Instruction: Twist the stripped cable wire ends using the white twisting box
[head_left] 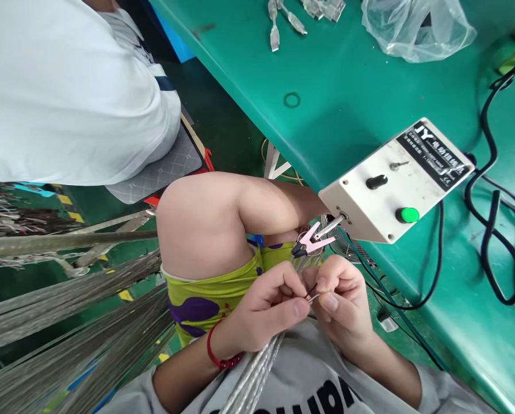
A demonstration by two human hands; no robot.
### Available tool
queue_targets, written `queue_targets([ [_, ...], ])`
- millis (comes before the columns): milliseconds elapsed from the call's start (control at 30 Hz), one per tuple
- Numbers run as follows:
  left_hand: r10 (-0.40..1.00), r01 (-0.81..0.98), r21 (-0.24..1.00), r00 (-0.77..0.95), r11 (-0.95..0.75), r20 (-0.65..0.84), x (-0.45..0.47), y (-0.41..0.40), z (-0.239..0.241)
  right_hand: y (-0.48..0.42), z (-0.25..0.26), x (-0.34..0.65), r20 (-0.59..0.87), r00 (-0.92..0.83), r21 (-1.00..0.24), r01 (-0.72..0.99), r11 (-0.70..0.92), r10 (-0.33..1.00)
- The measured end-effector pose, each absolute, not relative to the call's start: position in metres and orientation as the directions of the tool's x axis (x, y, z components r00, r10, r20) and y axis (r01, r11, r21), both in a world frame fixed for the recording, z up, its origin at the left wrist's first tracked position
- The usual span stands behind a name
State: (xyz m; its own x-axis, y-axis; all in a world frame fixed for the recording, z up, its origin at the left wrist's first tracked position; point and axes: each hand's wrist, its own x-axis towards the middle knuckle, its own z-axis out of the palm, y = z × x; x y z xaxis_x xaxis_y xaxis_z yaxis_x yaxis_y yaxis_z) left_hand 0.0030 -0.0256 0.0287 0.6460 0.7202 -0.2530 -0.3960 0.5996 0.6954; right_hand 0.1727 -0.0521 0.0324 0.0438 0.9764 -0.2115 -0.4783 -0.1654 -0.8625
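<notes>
My left hand [274,307], with a red bracelet at the wrist, is closed in a pinch around the end of a cable. My right hand [343,299] faces it, fingers pinched on thin wires [312,296], one dark and one pale, that span the small gap between both hands. Below my left hand, a bundle of clear-jacketed silver cables [257,368] runs down across my lap. Just beyond my fingers is a pink clip [314,240] with dark tips, fixed to the metal shaft of a white control box [395,178].
The box sits at the edge of a green table [347,98], with black cords [492,230] to its right. USB plugs [283,23] and a plastic bag [416,29] lie farther back. Long cable bundles [67,293] hang at left, near a seated person in white [76,98].
</notes>
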Motion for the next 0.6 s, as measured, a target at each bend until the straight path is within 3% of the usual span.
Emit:
queue_targets([
  [167, 0.755, -0.323, 0.818, 0.628, 0.475, -0.191, -0.001, -0.025, 0.026, -0.050, 0.036, 0.169, -0.188, 0.089, -0.878, -0.461, -0.127, 0.978],
  [367, 0.816, -0.335, 0.872, 0.566, 0.358, -0.117, -0.005, -0.030, 0.021, -0.040, 0.041, 0.168, -0.140, 0.156, -0.900, -0.433, -0.060, 0.978],
  [500, 0.904, -0.343, 0.924, 0.428, 0.166, -0.004, -0.002, -0.032, 0.020, -0.044, 0.036, 0.172, -0.089, 0.193, -0.936, -0.352, -0.016, 0.977],
  [600, 0.942, -0.286, 0.958, 0.320, -0.003, 0.099, 0.001, -0.030, 0.020, -0.048, 0.037, 0.173, -0.080, 0.118, -0.959, -0.278, -0.044, 0.990],
])
